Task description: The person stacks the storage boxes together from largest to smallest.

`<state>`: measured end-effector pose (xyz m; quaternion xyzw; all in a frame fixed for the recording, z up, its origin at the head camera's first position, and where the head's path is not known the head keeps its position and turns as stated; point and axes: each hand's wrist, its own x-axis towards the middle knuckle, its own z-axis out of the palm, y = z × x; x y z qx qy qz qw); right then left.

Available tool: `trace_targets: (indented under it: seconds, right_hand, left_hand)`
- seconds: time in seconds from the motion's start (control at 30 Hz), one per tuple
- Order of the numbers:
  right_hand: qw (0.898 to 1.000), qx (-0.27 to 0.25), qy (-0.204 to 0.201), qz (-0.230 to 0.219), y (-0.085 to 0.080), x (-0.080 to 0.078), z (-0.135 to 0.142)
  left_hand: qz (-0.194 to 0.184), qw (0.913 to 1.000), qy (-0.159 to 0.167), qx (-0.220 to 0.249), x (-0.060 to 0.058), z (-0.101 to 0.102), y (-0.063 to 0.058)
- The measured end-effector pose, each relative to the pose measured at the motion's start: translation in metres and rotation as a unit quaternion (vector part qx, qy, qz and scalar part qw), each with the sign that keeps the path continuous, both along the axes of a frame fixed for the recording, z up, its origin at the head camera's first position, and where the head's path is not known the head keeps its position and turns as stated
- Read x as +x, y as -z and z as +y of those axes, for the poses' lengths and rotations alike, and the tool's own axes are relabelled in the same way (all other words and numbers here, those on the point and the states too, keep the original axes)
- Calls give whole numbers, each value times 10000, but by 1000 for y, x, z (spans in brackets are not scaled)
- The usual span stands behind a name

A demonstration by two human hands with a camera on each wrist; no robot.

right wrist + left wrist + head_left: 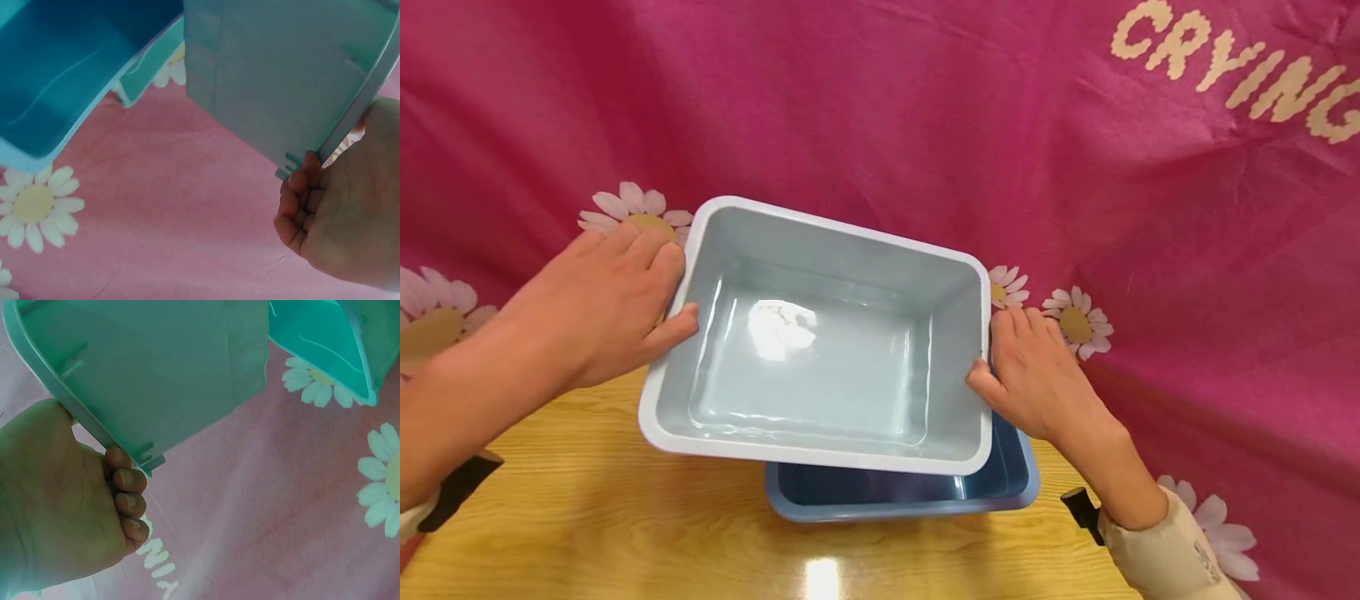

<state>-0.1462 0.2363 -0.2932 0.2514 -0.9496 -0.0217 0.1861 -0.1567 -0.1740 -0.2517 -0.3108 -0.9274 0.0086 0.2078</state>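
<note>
A pale grey plastic bin (827,461), held above the table, faces the head camera with its inside, its left side higher than its right. My left hand (617,308) grips its left rim, thumb over the edge inside. On the opposite short side my right hand (1033,371) holds the rim the same way. Both wrist views show curled fingers under the lip, against the grey bin's outer wall (162,369). A dark blue bin (902,506) with a lighter blue rim stands below, largely hidden by the grey one.
The wooden table (625,517) spreads under the bins. Behind it hangs a magenta cloth (865,108) with white daisies and pale lettering. Beside the blue bin in the right wrist view, part of a greenish bin (140,78) shows. Black straps (1081,510) circle both wrists.
</note>
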Motion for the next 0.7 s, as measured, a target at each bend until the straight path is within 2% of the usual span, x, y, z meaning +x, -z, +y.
trace_targets:
  seconds: [0.13,0.37,0.7]
  right_hand:
    - [10000,68,-24,28,-1,1,9]
    - [10000,5,-73,45,-8,4,21]
    - [9997,167,-189,-76,-16,7,45]
  left_hand:
    - [-55,10000,19,-70,2,8,2]
    - [78,9997,226,-1,3,20,3]
    - [-511,9986,129,73,11,43,4]
